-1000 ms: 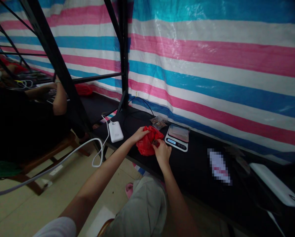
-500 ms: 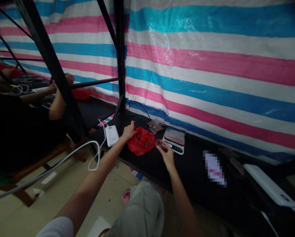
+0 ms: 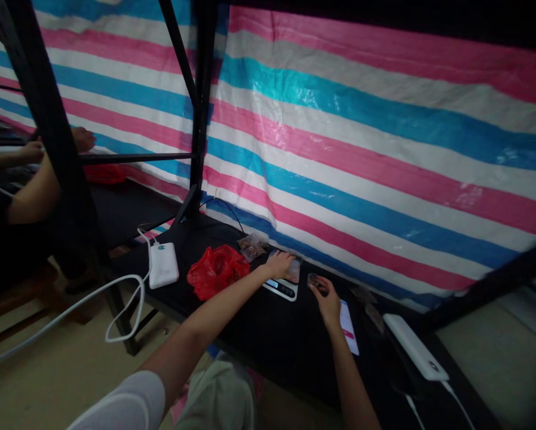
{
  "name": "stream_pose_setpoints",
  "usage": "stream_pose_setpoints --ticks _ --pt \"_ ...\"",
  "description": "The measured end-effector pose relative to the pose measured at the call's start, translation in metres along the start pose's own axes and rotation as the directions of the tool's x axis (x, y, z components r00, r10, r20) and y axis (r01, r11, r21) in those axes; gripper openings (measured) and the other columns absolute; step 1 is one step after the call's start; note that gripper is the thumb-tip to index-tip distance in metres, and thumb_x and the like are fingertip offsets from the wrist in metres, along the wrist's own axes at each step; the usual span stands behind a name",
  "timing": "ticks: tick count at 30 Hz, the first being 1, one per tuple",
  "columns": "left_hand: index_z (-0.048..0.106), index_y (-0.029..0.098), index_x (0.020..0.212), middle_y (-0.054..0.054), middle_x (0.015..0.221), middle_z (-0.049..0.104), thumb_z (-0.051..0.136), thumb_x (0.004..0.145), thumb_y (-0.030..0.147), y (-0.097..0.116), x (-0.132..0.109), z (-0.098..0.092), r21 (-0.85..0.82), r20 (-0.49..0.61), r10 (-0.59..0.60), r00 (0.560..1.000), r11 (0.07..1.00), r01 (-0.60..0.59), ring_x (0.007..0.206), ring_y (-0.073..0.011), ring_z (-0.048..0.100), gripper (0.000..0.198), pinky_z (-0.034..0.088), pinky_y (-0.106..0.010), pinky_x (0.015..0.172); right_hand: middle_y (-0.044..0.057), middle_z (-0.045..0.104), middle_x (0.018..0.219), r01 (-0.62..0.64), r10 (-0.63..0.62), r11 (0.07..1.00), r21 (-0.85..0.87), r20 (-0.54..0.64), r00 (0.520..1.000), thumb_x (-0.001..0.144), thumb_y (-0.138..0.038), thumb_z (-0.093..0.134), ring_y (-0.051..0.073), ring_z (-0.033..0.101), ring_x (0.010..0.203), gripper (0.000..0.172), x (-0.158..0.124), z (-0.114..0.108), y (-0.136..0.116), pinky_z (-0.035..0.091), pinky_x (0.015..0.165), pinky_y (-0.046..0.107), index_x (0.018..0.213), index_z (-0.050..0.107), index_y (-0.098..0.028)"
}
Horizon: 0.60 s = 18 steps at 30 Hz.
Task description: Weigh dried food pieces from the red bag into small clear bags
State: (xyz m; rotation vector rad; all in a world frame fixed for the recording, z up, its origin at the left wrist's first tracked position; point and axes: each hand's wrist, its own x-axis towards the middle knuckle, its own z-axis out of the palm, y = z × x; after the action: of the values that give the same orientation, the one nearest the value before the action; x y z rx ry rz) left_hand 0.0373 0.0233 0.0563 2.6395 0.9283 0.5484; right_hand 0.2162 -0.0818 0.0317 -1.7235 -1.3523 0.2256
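Across the whole back, a striped tarp point(image 3: 361, 149) in pink, blue and white. In front, a black frame point(image 3: 200, 119), its top cut off by the picture edge. Below, a dark bench point(image 3: 259, 322), its surface hard to read in the gloom. Far left, a co-worker's arm point(image 3: 30, 197), half hidden behind a post. Left on the bench, a white power bank point(image 3: 162, 265) with its cable looping down; a second one point(image 3: 414, 346) far right. Just beside the first, a crumpled red bag point(image 3: 216, 272). Next along, the scale point(image 3: 282, 286) in mid-bench, mostly covered by the left hand point(image 3: 280, 263), fingers laid over the platform. Gripping or just resting? Cannot tell. Just right of it, the right hand point(image 3: 328, 298), fingers pinched narrow on a small clear piece point(image 3: 315, 279), too small and blurred to identify. Behind the scale, a little clear packet point(image 3: 251, 246) of brown bits.
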Motion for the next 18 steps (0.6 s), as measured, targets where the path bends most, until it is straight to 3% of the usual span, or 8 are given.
stream_pose_setpoints --ticks 3,6,12,18 --pt "0.046 0.017 0.120 -0.016 0.126 0.047 0.073 0.057 0.040 -0.007 0.030 0.019 -0.064 0.042 -0.002 0.999 0.998 0.004 0.119 -0.0310 0.039 0.073 0.023 -0.046 0.102 0.004 0.065 0.099 0.068 -0.059 0.981 -0.183 0.056 0.997 0.069 -0.042 0.054 0.021 0.060 0.085 0.039 0.008 -0.009 0.000 0.040 0.077 0.034 0.103 0.056 -0.022" --pt "0.056 0.018 0.111 -0.013 0.113 0.058 0.073 0.057 0.033 -0.013 0.041 0.024 -0.170 0.008 0.055 0.998 0.984 -0.053 0.110 -0.0288 0.049 0.058 0.031 -0.039 0.098 0.002 0.065 0.100 0.125 -0.098 0.948 -0.291 0.109 0.989 0.073 -0.038 0.053 0.020 0.059 0.086 0.034 0.015 -0.014 -0.005 0.037 0.078 0.034 0.104 0.056 -0.024" --pt "0.058 0.015 0.111 -0.012 0.111 0.058 0.075 0.054 0.040 -0.014 0.037 0.010 -0.327 -0.084 0.110 0.990 0.936 -0.132 0.101 -0.0237 0.053 0.065 0.039 -0.031 0.090 0.003 0.064 0.101 0.274 -0.226 0.850 -0.450 0.159 0.961 0.078 -0.033 0.051 0.020 0.056 0.090 0.030 0.033 -0.017 -0.030 0.031 0.078 0.034 0.106 0.055 -0.024" --pt "0.062 0.013 0.103 -0.008 0.098 0.061 0.077 0.051 0.037 -0.005 0.032 -0.005 -0.584 -0.132 0.060 0.989 0.802 -0.127 0.088 -0.0195 0.055 0.059 0.043 -0.029 0.080 0.005 0.061 0.105 0.486 -0.427 0.674 -0.557 0.242 0.871 0.081 -0.030 0.052 0.022 0.049 0.097 0.028 0.046 -0.023 -0.074 0.025 0.080 0.035 0.109 0.054 -0.024"
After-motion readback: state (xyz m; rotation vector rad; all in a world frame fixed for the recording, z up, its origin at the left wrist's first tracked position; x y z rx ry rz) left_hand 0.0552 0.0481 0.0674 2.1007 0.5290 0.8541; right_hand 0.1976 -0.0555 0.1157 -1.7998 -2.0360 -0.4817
